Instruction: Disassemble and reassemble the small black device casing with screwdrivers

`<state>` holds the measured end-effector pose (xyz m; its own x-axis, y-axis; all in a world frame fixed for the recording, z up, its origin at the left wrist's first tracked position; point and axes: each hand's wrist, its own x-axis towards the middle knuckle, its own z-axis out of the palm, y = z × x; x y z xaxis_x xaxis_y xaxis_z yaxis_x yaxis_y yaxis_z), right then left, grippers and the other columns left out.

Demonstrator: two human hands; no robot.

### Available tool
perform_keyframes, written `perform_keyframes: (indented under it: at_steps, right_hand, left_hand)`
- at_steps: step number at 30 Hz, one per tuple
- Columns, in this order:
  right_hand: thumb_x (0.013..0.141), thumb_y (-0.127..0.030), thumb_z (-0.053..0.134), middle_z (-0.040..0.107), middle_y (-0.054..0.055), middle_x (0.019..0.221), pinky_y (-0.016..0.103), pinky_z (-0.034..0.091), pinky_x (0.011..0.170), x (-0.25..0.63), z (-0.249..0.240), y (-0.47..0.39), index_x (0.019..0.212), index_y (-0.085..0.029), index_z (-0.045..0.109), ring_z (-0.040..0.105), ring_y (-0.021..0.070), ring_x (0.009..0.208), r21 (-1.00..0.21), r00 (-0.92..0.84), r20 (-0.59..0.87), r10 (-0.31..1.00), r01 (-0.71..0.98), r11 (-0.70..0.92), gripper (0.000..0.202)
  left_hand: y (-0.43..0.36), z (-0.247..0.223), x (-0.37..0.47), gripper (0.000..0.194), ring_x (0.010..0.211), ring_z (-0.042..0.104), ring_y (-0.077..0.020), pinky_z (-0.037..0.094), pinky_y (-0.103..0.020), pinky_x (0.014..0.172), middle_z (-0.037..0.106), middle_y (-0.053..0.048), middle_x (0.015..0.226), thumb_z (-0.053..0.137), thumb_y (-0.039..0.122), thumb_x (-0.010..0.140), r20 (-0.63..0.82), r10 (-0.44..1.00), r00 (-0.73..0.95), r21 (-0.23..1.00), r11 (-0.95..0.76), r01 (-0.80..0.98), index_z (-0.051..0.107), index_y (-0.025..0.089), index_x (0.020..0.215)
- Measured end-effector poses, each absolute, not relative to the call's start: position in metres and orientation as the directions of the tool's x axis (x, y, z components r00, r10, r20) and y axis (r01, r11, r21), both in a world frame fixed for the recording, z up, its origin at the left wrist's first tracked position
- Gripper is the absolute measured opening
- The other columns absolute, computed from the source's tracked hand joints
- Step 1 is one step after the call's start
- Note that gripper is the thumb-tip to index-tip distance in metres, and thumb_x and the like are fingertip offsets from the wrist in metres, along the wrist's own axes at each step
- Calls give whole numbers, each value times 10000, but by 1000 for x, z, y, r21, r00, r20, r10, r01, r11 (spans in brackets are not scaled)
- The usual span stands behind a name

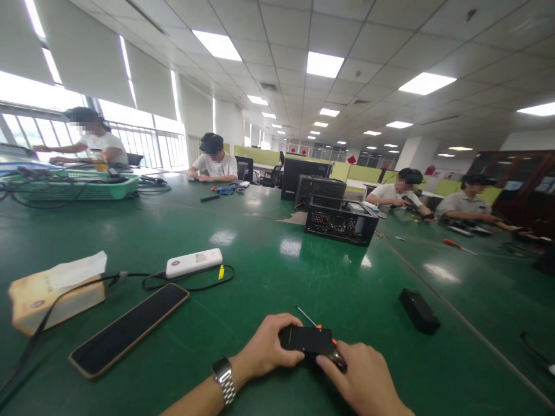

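Near the bottom centre, a small black box [310, 340] is held just above the green table. My left hand [271, 346] grips its left end between thumb and fingers. At its right end, my right hand [362, 375] is closed around a dark, glossy rounded object [337, 359] with orange parts; whether this is a tool handle or part of the box, I cannot tell. A thin metal shaft [307, 316] with an orange piece at its base shows behind the box. My right fingertips are partly hidden.
On the green table [260, 254] lie a phone [130, 329], a tissue pack [56, 294], a white device [194, 263] with a cable, and another black box [419, 311]. Farther back are a computer chassis [340, 222], a green basket [82, 188], a screwdriver [453, 244] and several seated people.
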<state>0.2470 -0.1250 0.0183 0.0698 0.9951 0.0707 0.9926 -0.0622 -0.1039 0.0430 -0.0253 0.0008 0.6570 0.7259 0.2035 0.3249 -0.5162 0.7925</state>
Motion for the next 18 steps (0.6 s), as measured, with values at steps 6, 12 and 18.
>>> perform_keyframes:
  at_steps: [6, 12, 18]
  right_hand:
    - [921, -574, 372, 746, 88, 796, 292, 327, 560, 247, 3, -126, 859, -243, 707, 698, 286, 734, -127, 86, 51, 995, 989, -79, 475]
    - [887, -559, 456, 738, 74, 735, 274, 335, 556, 246, 1, -124, 789, -248, 710, 690, 261, 703, -138, 115, 136, 984, 986, -96, 413]
    - [811, -505, 572, 735, 32, 736, 249, 350, 559, 250, 9, -122, 783, -266, 702, 684, 236, 692, -234, 103, 100, 990, 969, -77, 273]
  left_hand:
    - [-25, 1, 43, 344, 748, 550, -158, 390, -208, 662, 637, 21, 837, 745, 216, 625, 197, 720, 665, 809, -503, 305, 685, 176, 962]
    - [-25, -1, 43, 354, 785, 563, -170, 399, -216, 694, 653, 16, 872, 758, 213, 615, 196, 729, 656, 811, -496, 311, 695, 185, 962]
    - [-27, -3, 41, 400, 880, 574, -197, 396, -252, 813, 670, 10, 943, 777, 231, 607, 192, 755, 627, 796, -493, 351, 692, 211, 997]
